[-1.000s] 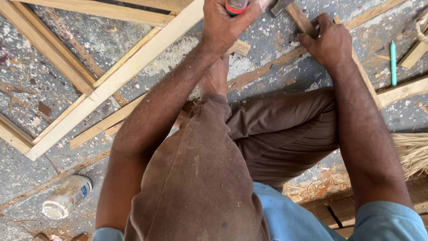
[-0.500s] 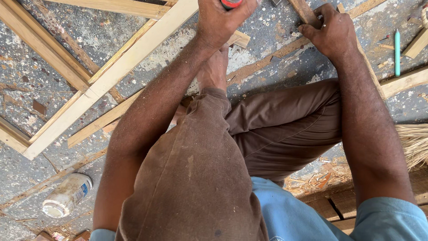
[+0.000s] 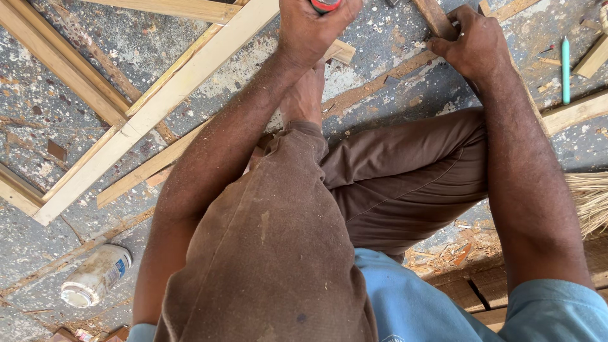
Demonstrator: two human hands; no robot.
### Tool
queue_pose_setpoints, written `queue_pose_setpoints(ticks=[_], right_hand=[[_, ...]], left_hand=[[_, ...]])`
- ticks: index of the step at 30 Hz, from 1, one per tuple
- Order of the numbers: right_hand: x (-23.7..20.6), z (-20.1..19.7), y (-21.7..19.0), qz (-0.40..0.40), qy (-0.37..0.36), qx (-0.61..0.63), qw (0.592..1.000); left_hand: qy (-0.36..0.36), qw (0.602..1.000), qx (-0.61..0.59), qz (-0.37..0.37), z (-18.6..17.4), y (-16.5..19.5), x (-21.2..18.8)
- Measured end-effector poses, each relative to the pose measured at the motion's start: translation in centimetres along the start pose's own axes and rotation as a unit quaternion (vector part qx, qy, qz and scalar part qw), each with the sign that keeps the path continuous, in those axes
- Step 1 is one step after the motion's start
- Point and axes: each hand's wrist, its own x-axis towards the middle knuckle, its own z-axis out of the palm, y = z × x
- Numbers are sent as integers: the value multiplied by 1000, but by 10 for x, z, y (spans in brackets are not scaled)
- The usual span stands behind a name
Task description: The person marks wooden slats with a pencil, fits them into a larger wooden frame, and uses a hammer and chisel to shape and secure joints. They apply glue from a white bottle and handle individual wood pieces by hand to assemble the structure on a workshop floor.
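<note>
The left hand (image 3: 313, 31) was closed in a fist around a red-handled tool (image 3: 325, 5) at the top edge of the view; only the red end of the handle showed, and the working end was out of frame. The fist sat just above a pale wooden batten (image 3: 158, 107) that ran diagonally across the speckled concrete floor (image 3: 57, 101). The right hand (image 3: 475, 44) was curled, fingers together, pressing down on a darker wooden strip (image 3: 436, 16) that passed beneath the wrist. A bare foot (image 3: 304, 95) rested on the floor between the two hands, below the fist, with the brown trouser leg (image 3: 405, 177) folded behind it. A light green pencil (image 3: 565, 69) lay well to the right of the right hand. A pale plastic jar (image 3: 95, 276) lay on its side at lower left. Straw-coloured broom bristles (image 3: 589, 199) showed at the right edge.
</note>
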Motion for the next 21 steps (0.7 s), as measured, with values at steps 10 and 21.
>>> queue_pose_setpoints(ticks=[10,21], right_hand=[[0,-1,-1,12,-3,-6,1000],[-6,-2,10,33,62,-14,997]], left_hand=[[-18,998,1,63,14,6,4],[4,995,-4,102,20,3,2]])
